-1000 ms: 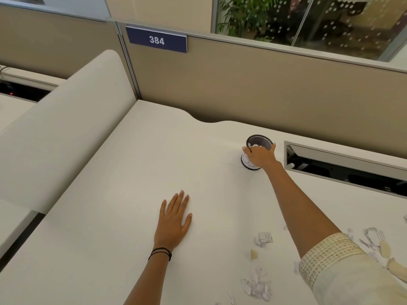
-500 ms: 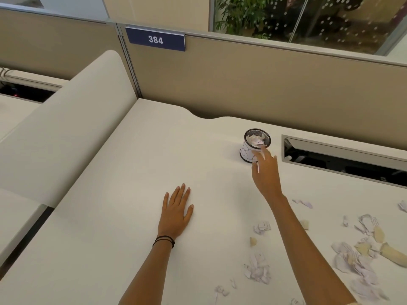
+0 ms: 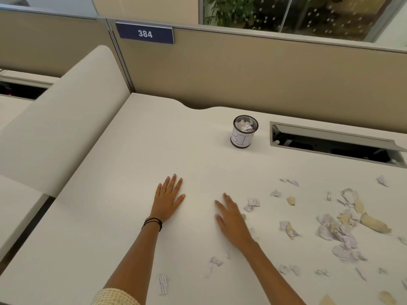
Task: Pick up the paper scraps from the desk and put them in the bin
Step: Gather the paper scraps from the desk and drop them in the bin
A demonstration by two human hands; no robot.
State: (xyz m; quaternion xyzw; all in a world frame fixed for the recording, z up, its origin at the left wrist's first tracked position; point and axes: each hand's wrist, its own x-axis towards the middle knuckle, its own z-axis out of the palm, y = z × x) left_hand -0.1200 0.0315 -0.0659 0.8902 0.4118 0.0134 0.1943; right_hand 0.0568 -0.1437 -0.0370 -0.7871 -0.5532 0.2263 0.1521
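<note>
A small black mesh bin (image 3: 244,133) with a white label stands upright at the back of the white desk (image 3: 132,172), with crumpled paper inside it. Several torn paper scraps (image 3: 334,225) lie scattered over the right and front of the desk, white and beige. My left hand (image 3: 168,200) rests flat on the desk, fingers straight. My right hand (image 3: 231,219) hovers low over the desk with straight fingers, holding nothing, just left of a small white scrap (image 3: 252,204).
A beige partition (image 3: 242,71) with a "384" sign (image 3: 145,34) runs behind the desk. An open cable slot (image 3: 334,144) is cut into the desk right of the bin. A padded divider (image 3: 59,119) rises on the left.
My right hand let go over the bin and has drawn back toward me, down to the desk near the scraps. The left hand has stayed flat.
</note>
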